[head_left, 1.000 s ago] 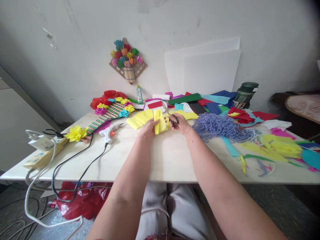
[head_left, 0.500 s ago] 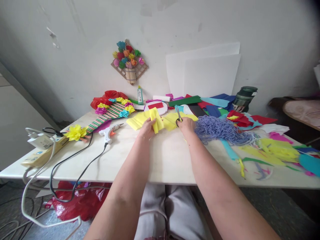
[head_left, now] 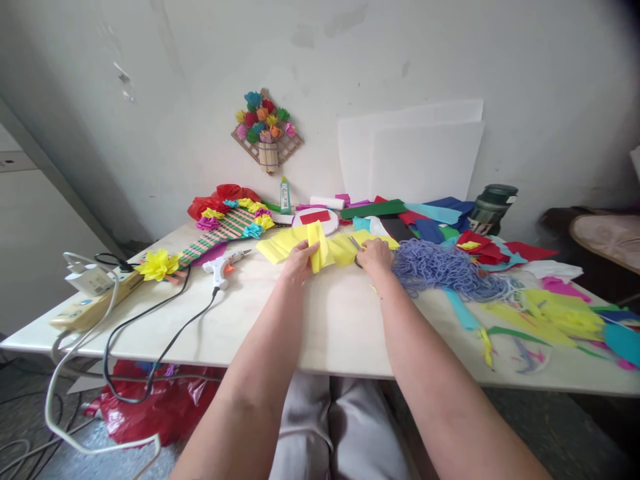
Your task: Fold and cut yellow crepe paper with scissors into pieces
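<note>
My left hand (head_left: 299,261) pinches a folded strip of yellow crepe paper (head_left: 314,241) near the middle of the table. In my right hand (head_left: 376,256) is a pair of scissors (head_left: 355,244), its blades pointing up and to the left. The blades lie over a second stretch of yellow paper (head_left: 343,251) between the hands; whether they touch it I cannot tell. Part of the scissors' handle is hidden by my fingers. Just right of that hand lies a heap of blue-violet yarn (head_left: 440,267).
On the left are a white glue gun (head_left: 218,269) with its cord, a power strip (head_left: 97,303) and a striped woven piece with paper flowers (head_left: 220,230). Behind my hands lies a white disc (head_left: 327,225). Coloured paper scraps (head_left: 563,310) and a dark green jar (head_left: 490,208) are on the right.
The scissors have tipped from upright down towards the left, over the yellow paper. My left hand keeps its hold on the paper. The whole view has shifted slightly.
</note>
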Action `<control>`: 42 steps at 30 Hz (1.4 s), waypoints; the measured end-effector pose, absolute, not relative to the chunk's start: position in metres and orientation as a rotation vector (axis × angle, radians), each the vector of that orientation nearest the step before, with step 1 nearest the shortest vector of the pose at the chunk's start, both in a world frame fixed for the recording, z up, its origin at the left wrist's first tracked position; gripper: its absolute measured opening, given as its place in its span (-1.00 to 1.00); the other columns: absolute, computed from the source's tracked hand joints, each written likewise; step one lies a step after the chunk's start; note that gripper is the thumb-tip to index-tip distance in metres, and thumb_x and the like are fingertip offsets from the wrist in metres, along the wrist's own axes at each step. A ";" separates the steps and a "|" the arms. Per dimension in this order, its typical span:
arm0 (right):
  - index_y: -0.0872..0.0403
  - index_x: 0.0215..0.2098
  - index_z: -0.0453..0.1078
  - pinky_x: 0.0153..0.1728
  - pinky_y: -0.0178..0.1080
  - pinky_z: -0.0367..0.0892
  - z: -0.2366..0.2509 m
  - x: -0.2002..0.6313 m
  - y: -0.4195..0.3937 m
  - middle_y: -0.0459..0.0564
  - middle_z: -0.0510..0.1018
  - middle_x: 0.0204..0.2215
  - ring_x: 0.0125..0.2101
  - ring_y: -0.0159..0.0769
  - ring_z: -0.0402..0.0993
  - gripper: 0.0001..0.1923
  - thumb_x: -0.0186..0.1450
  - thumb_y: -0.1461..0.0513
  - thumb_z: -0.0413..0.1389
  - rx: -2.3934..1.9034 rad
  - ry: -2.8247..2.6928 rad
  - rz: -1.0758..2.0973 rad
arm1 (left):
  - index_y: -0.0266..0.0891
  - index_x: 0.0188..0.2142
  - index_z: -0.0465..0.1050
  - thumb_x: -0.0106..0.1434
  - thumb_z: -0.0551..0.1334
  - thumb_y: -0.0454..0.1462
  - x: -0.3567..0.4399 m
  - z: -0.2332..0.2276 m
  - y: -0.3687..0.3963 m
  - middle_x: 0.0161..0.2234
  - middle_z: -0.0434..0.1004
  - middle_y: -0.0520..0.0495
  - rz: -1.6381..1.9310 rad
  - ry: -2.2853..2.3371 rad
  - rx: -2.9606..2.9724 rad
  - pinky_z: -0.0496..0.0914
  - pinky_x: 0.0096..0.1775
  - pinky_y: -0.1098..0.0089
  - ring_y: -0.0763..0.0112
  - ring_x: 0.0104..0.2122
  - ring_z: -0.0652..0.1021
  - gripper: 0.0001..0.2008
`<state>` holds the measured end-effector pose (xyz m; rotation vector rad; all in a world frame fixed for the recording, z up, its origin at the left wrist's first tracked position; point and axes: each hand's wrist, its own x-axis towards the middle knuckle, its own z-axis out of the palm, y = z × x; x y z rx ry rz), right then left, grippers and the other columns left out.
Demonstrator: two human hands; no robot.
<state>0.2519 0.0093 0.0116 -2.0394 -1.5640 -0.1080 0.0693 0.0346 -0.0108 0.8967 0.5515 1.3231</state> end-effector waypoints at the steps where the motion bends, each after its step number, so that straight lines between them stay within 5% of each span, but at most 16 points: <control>1: 0.10 -0.31 0.45 -0.27 -0.17 0.25 0.012 0.250 0.010 0.14 0.47 -0.23 -0.16 -0.09 0.33 -0.77 0.12 0.26 0.00 -1.946 -1.541 -0.078 | -0.35 -0.36 0.42 -0.10 0.34 -0.33 0.069 -0.012 0.035 -0.45 0.52 -0.11 1.326 0.554 0.908 0.40 -0.22 0.27 0.29 -0.38 0.54 -0.74; 6: 0.09 -0.42 0.38 -0.49 -0.32 0.28 0.011 0.235 0.017 -0.04 0.49 -0.46 -0.43 -0.30 0.44 -0.77 0.11 0.10 0.01 -1.383 -1.419 0.486 | -0.34 -0.37 0.41 -0.14 0.37 -0.28 0.070 -0.015 0.037 -0.48 0.51 -0.09 1.347 0.591 0.946 0.40 -0.27 0.28 0.30 -0.41 0.53 -0.69; 12: 0.11 -0.46 0.37 -0.60 -0.41 0.24 0.010 0.224 0.013 -0.03 0.51 -0.39 -0.48 -0.38 0.44 -0.71 0.04 0.04 0.10 -1.057 -1.380 0.919 | -0.32 -0.37 0.41 -0.18 0.39 -0.25 0.070 -0.014 0.036 -0.48 0.51 -0.07 1.378 0.650 0.968 0.40 -0.33 0.33 0.33 -0.45 0.52 -0.66; 34: 0.08 -0.66 0.27 -0.58 -0.35 0.24 0.005 0.215 0.013 -0.18 0.34 -0.71 -0.62 -0.41 0.30 -0.86 -0.06 0.18 0.07 -1.192 -1.406 0.921 | -0.30 -0.40 0.40 -0.22 0.40 -0.25 0.080 -0.010 0.028 -0.50 0.50 -0.01 1.324 0.650 1.066 0.38 -0.42 0.40 0.42 -0.53 0.50 -0.65; 42: 0.07 -0.66 0.23 -0.55 -0.32 0.28 -0.004 0.218 0.020 -0.20 0.32 -0.71 -0.64 -0.42 0.28 -0.75 -0.09 0.09 0.15 -1.096 -1.286 0.991 | -0.31 -0.41 0.39 -0.21 0.40 -0.23 0.085 -0.012 0.026 -0.50 0.51 -0.05 1.300 0.669 1.101 0.37 -0.40 0.39 0.39 -0.51 0.50 -0.65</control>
